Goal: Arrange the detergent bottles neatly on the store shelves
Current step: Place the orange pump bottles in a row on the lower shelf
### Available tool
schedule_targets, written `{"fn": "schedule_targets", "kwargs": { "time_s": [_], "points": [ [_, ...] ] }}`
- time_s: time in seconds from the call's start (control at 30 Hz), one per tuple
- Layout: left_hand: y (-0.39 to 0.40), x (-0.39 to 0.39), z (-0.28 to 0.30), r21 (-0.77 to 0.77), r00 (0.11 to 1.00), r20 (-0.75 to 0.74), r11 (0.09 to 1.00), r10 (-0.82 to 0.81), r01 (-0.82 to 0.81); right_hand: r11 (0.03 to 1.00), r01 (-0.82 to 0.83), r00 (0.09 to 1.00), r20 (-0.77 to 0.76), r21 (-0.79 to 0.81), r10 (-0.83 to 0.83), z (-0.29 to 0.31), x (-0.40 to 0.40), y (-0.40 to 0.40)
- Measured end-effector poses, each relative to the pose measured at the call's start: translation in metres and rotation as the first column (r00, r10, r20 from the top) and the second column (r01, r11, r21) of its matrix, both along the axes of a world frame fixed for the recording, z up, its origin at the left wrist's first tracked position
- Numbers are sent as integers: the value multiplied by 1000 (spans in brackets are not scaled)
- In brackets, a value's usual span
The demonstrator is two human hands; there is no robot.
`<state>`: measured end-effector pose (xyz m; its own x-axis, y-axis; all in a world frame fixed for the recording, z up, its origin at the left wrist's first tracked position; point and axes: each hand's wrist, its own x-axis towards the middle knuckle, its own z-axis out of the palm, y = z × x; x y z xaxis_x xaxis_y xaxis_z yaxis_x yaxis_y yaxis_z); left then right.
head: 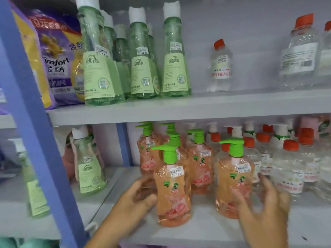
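Front row of pump bottles not yet squared up.

Your left hand (138, 194) curls around the near orange pump bottle (172, 192) on the lower shelf (206, 228); the row behind (198, 158) looks lined up already. Your right hand (263, 199), fingers spread and only loosely bent, touches the second front bottle (232, 178), set further back, so both probably need aligning.

Left hand (141, 192) is reaching in from bottom centre, fingers curling in a grip, thumb forward. Right hand (265, 199) is reaching from bottom right, fingers spread, loosely bent, blurred.
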<state>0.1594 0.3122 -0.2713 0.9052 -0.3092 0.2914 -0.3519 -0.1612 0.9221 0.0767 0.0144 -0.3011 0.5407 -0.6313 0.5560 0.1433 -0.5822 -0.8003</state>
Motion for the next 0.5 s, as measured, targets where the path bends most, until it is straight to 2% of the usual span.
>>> {"fn": "schedule_targets", "kwargs": {
  "time_s": [0.03,0.07,0.1,0.17,0.27,0.37,0.5],
  "points": [
    [3,8,11,-52,1000,0,998,29,-29,999,36,991,127,-7,-35,3,-5,16],
    [4,21,21,-117,996,-2,989,89,-89,1000,-11,979,203,-4,11,5,-7,33],
    [1,38,29,-165,985,-1,972,172,-170,991,-132,966,225,2,128,7,-4,50],
    [-9,78,40,-174,942,-2,928,335,-330,922,-385,918,120,42,378,10,9,81],
    [-29,121,45,-215,893,-85,866,443,-450,813,-562,817,-49,148,574,17,27,108],
    [-40,142,34,-232,870,-119,839,478,-493,719,-641,717,-126,269,686,25,32,111],
    [-43,149,21,-118,886,16,881,464,-459,691,-658,685,-145,300,714,29,28,111]
  ]
}}
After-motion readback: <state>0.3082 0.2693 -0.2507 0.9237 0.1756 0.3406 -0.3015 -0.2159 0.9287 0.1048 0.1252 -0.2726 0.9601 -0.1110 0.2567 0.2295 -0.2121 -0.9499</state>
